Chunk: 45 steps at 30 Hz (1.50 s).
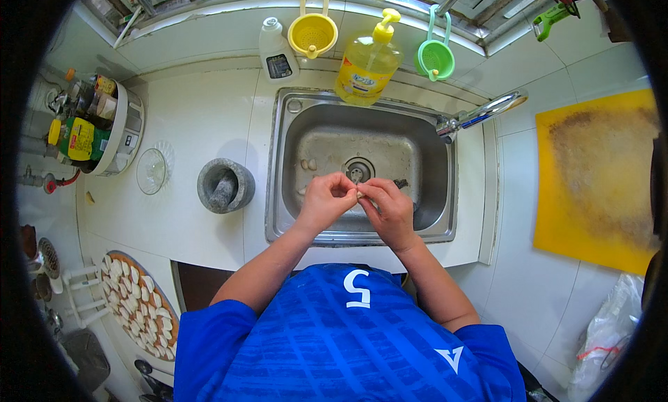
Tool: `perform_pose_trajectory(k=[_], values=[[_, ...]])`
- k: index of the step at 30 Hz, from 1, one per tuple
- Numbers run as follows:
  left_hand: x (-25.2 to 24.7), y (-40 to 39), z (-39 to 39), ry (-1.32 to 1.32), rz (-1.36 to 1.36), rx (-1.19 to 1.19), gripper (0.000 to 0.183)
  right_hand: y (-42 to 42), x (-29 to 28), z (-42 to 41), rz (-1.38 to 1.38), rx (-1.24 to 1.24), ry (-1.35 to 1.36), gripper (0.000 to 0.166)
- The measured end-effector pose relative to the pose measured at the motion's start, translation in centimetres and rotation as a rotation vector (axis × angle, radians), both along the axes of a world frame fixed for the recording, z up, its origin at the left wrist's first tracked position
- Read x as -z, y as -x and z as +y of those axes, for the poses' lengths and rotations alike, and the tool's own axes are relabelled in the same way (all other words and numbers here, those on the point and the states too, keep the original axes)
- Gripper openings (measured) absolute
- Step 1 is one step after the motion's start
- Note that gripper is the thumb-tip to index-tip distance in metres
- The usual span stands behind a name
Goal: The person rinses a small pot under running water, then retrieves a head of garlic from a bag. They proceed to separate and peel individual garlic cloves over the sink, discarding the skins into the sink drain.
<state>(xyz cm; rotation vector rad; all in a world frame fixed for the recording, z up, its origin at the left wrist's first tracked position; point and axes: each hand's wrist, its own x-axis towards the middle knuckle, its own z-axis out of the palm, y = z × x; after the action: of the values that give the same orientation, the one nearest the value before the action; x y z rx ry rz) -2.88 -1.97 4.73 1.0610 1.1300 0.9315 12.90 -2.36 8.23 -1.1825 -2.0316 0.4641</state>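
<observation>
Over the stainless steel sink [417, 203], my left hand [329, 199] and my right hand [390, 210] meet at the fingertips. Between them they pinch a small pale clove [360, 194], probably garlic, mostly covered by the fingers. More pale cloves [309, 164] lie on the sink floor beyond my left hand. The drain [359, 169] is just past my fingertips, and a dark scrap [401, 183] rests to its right. On the counter left of the sink stands a grey stone mortar [241, 185] with a pestle [223, 193] leaning inside.
A chrome faucet [482, 115] rises at the back right. Behind the sink stand a yellow pump bottle [365, 70] and a white bottle [279, 52]. Leftward are a glass dish [151, 171], a bottle rack [122, 136] and a round board of dumplings [136, 300]. A yellow cutting board [595, 182] is at right.
</observation>
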Motion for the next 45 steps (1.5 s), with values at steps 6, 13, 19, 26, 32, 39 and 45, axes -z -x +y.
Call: perform_pose_trajectory(k=[6,13,19,26,32,39,45], values=[[-0.7,0.1,0.1,0.098,-0.280,-0.038,0.005,0.4,0.4,-0.2,0.440,0.086,0.350,0.021],[-0.1,1.0,0.7,0.087,-0.222,-0.116,0.006,-0.6,0.9,-0.2,1.036,0.070,0.777,0.024],[2.8,2.5,1.5,-0.323,0.258,-0.121,0.006,-1.1,0.6,0.1,1.202,0.033,0.835,0.026],[-1.5,2.2,1.9,-0.228,0.100,0.103,0.017,-1.1,0.7,0.0,1.237,0.061,0.876,0.023],[-2.4,0.8,1.7,-0.107,-0.022,0.110,0.018,-0.8,1.6,-0.2,1.076,0.054,0.790,0.021],[-2.3,0.6,1.4,-0.112,-0.057,0.125,0.014,-1.1,1.9,-0.4,0.988,0.094,0.789,0.017],[-1.6,0.7,1.2,-0.076,-0.044,0.151,0.013,-0.7,1.4,-0.5,0.931,0.075,0.798,0.020]])
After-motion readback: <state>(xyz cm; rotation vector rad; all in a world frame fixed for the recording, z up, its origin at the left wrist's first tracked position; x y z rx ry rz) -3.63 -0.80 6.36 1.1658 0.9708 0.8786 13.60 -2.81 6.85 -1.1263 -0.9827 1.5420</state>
